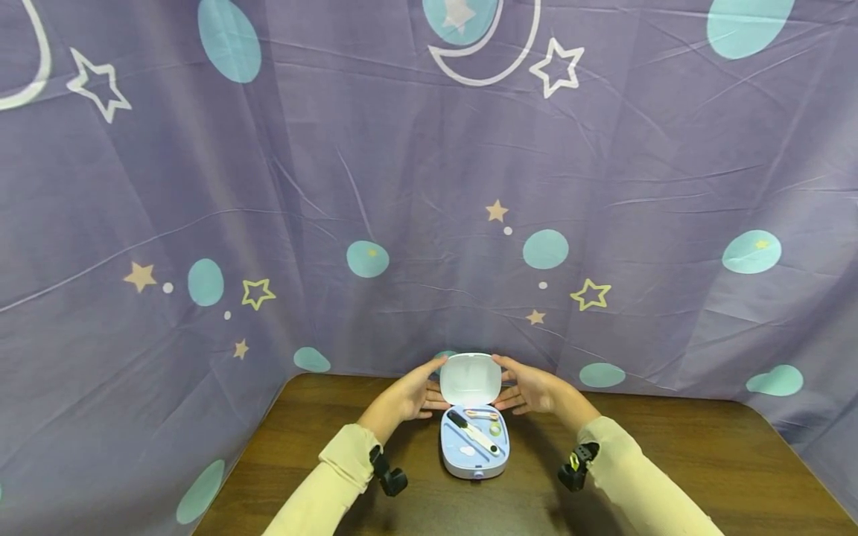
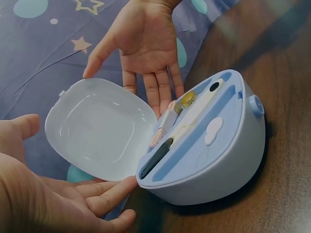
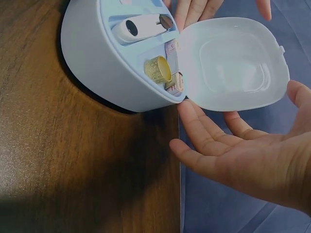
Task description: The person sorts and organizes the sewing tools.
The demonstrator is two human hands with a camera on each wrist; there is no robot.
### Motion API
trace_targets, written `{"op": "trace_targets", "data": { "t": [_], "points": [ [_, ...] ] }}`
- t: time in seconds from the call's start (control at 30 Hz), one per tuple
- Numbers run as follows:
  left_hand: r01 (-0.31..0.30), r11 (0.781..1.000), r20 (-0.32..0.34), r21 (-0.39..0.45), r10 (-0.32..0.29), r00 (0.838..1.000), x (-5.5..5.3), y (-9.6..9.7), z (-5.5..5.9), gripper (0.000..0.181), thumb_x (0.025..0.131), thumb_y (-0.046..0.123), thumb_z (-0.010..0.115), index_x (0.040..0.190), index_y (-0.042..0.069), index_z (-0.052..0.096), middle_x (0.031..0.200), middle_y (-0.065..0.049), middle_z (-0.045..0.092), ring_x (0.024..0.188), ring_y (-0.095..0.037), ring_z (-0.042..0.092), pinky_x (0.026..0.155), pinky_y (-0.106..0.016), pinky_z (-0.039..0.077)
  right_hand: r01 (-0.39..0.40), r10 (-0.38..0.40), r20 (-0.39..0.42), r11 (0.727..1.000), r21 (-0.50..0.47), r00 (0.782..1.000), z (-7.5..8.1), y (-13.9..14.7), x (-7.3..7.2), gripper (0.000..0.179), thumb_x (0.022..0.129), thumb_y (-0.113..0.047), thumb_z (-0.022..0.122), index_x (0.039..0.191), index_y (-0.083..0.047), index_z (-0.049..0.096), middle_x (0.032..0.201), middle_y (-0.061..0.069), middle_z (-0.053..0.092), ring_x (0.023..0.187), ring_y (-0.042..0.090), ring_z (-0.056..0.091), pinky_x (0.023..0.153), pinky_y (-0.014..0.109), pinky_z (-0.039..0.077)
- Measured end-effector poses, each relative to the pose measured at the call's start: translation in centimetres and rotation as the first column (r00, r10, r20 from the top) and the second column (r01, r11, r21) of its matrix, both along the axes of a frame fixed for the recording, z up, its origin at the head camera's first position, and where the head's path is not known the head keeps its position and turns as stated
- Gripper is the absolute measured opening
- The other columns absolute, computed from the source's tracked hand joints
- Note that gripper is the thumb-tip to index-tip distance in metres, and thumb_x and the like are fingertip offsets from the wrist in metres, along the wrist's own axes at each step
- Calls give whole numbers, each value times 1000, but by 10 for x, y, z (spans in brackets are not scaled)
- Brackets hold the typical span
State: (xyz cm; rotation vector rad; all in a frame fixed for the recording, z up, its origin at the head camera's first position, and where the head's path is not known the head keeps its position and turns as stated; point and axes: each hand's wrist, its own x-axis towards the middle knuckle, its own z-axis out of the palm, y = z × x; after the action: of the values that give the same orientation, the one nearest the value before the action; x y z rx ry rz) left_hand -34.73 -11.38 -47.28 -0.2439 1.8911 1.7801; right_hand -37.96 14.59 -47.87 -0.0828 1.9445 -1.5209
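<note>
A small pale-blue box (image 1: 473, 470) stands on the table with its white lid (image 1: 471, 380) raised and tilted back. My left hand (image 1: 415, 392) is at the lid's left side, fingertips by the hinge corner; in the left wrist view its thumb is apart from the lid. On the other side, my right hand (image 3: 262, 155) has its thumb at the lid's rim and fingers by the hinge. Both hands have extended, spread fingers. In the box's tray lie a black-and-white slim tool (image 2: 194, 116), a gold dimpled thimble (image 3: 158, 69), small printed pieces (image 2: 165, 124) and a white flat piece (image 2: 213, 130).
The brown wooden table (image 1: 322, 432) reaches back to a purple patterned curtain (image 1: 429, 298) just behind the lid. Dark wrist cameras are strapped on the left wrist (image 1: 389, 473) and right wrist (image 1: 576, 467). A latch button (image 2: 256, 105) is on the box's front.
</note>
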Motion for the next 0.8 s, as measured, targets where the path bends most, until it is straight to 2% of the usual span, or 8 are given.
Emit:
{"op": "trace_targets", "data": {
  "t": [0.17, 0.4, 0.67, 0.8],
  "points": [
    [-24, 1000, 7, -15, 24, 1000, 0, 4, -1, 92, 94, 67, 50, 140, -14, 46, 132, -28, 63, 126, -40, 61, 117, -62, 24, -9, 9, 7, 1000, -21, 1000, -3, 3, -1, 85, 99, -67, 39, 148, 3, 36, 119, 26, 68, 105, 30, 69, 109, 59, 39],
    [-33, 999, -6, -30, 33, 999, 0, 6, 0, 91, 95, 66, 51, 139, -14, 47, 130, -28, 65, 123, -40, 62, 117, -63, 22, -24, 24, -4, 999, -44, 1000, -8, 7, -3, 81, 99, -64, 41, 148, 1, 34, 124, 27, 67, 107, 29, 69, 105, 52, 42],
    [-32, 997, -7, -75, 31, 999, -1, 8, 2, 91, 94, 67, 52, 136, -14, 49, 130, -29, 64, 121, -42, 63, 117, -64, 23, -32, 32, -6, 999, -42, 999, -7, 6, -2, 86, 100, -65, 39, 151, 3, 30, 124, 28, 67, 106, 28, 70, 108, 55, 40],
    [-27, 995, 10, -96, 28, 1000, 0, 10, 3, 94, 91, 69, 53, 135, -15, 50, 128, -30, 64, 118, -42, 65, 116, -63, 25, -22, 22, 3, 999, -44, 1000, -7, 6, -2, 82, 100, -64, 40, 149, 2, 34, 122, 27, 67, 103, 27, 71, 106, 53, 42]
  ]
}}
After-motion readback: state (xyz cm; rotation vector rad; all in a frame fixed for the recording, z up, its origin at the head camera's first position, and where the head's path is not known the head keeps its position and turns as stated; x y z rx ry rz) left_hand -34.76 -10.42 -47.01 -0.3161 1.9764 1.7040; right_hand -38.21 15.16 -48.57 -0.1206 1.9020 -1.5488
